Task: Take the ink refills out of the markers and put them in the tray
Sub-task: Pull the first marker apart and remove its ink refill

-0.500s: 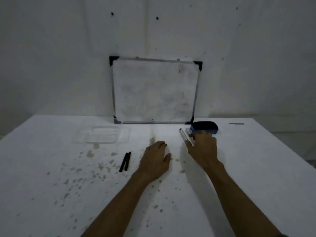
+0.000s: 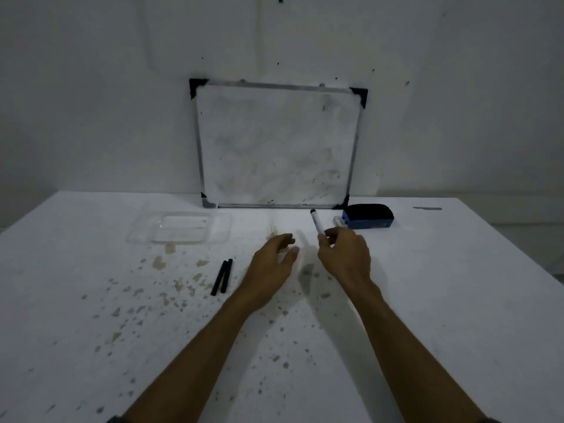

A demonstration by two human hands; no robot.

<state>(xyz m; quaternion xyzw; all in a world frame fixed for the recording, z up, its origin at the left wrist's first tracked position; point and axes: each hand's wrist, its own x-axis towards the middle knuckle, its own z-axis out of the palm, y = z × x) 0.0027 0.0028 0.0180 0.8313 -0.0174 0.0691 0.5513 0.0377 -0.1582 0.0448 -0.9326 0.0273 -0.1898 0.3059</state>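
My right hand [image 2: 343, 254] holds a white marker with a black cap [image 2: 317, 222] by its lower end, lifted off the table and pointing away from me. A second white marker [image 2: 337, 221] lies on the table beside the blue eraser. My left hand [image 2: 274, 259] hovers just left of the right one, fingers apart and holding nothing. Two black stick-shaped pieces [image 2: 222, 276] lie side by side to the left of my left hand. The clear plastic tray [image 2: 180, 230] sits at the back left with nothing visible in it.
A small whiteboard [image 2: 277, 145] leans on the wall at the back of the table. A blue eraser [image 2: 367, 220] sits at its right foot. The white table top [image 2: 442, 300] is speckled with brown stains on the left and centre.
My right hand has closed on one marker and raised it off the table. My left hand has lifted from resting flat and opened its fingers. The view has tilted slightly.
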